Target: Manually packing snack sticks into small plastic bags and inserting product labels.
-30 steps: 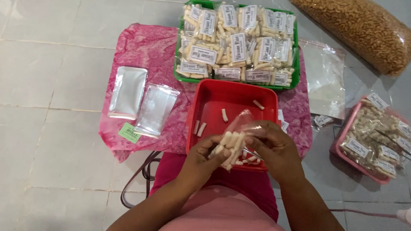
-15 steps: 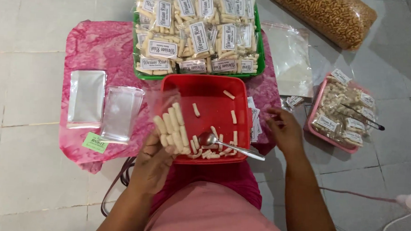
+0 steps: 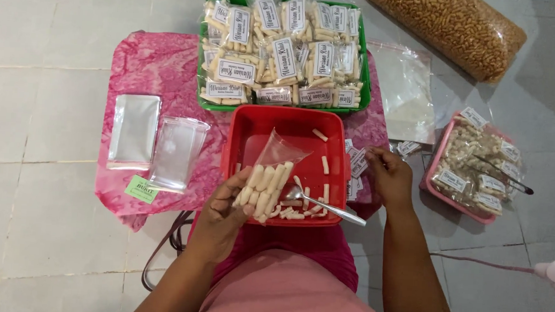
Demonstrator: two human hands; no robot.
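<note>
My left hand (image 3: 220, 219) holds a small clear bag of pale snack sticks (image 3: 265, 182) upright over the near left part of a red tray (image 3: 248, 119). Loose sticks and a metal spoon (image 3: 322, 203) lie in that tray. My right hand (image 3: 387, 176) reaches to the tray's right side, its fingers on a pile of small white paper labels (image 3: 354, 169); whether it grips one I cannot tell.
A green tray (image 3: 366, 85) of labelled filled bags stands behind the red one. Empty clear bags (image 3: 177, 152) lie left on a pink sheet (image 3: 149, 60). A pink tray (image 3: 434, 170) of filled bags sits right; a big sack of brown snacks (image 3: 449, 26) lies far right.
Both hands held the bag together a second ago. My right hand let go and moved right to the labels; my left hand now keeps the bag alone.
</note>
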